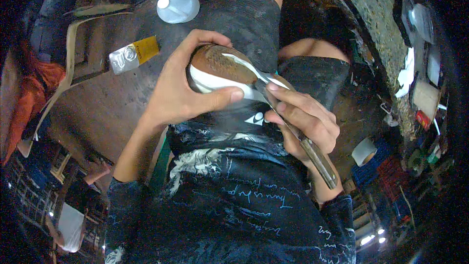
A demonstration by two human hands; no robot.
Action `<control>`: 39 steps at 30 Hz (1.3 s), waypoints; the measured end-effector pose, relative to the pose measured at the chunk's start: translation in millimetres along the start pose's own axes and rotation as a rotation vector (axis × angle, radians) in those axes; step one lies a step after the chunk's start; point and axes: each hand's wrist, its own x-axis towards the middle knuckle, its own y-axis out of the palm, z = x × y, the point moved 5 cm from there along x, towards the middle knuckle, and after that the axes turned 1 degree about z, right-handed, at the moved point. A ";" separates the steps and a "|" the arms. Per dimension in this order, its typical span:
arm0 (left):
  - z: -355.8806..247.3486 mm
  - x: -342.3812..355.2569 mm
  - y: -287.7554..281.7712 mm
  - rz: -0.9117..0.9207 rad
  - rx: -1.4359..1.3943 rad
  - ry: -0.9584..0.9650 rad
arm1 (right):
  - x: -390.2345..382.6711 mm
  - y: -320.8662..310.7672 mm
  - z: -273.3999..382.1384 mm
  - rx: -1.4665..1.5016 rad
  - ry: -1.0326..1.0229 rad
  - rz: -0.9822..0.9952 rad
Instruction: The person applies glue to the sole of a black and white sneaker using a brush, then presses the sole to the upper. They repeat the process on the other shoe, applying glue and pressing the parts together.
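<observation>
The left hand point(183, 90) is raised before the chest, palm turned inward, its fingers point(205, 36) arched over the top and the thumb pressed along the near side in a closed grasp. The right hand point(305, 120) sits just beside it, fingers curled shut, wrist bent. Both forearms rise from below.

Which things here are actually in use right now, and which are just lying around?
In use:
left hand holding a brown-and-white shoe sole
right hand holding a wooden-handled knife

Lying about:
white plastic bottle
silver-and-yellow tube
roll of tape
</observation>
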 end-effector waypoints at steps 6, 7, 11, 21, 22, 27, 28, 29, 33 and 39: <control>-2.5 -1.5 5.4 -0.069 0.080 -0.039 | 0.4 0.9 0.2 -0.007 0.068 0.018; -2.7 -1.1 5.5 -0.061 0.090 -0.028 | 1.4 0.6 1.1 -0.006 0.056 0.012; -0.9 -0.2 6.3 -0.046 0.092 -0.055 | 3.9 3.5 -2.4 -0.025 0.014 0.023; -2.3 1.7 7.6 -0.054 0.102 -0.067 | 7.0 3.6 -5.2 -0.026 0.027 0.075; -1.9 1.9 7.8 -0.049 0.111 -0.068 | 7.3 3.8 -5.3 -0.025 0.025 0.069; -1.3 2.5 6.8 -0.052 0.137 -0.046 | 8.7 5.0 -6.1 -0.023 0.016 0.043; -0.9 2.3 6.8 -0.052 0.130 -0.044 | 9.6 5.6 -6.0 -0.032 0.016 0.046; -0.3 1.9 6.8 -0.055 0.124 -0.044 | 10.8 5.9 -5.9 -0.037 0.015 0.040; 1.4 0.7 6.8 -0.053 0.116 -0.033 | 16.8 2.1 -5.5 -0.042 0.052 0.089; 3.2 -0.3 6.5 -0.051 0.080 -0.058 | 25.3 0.1 -11.7 0.028 0.032 0.170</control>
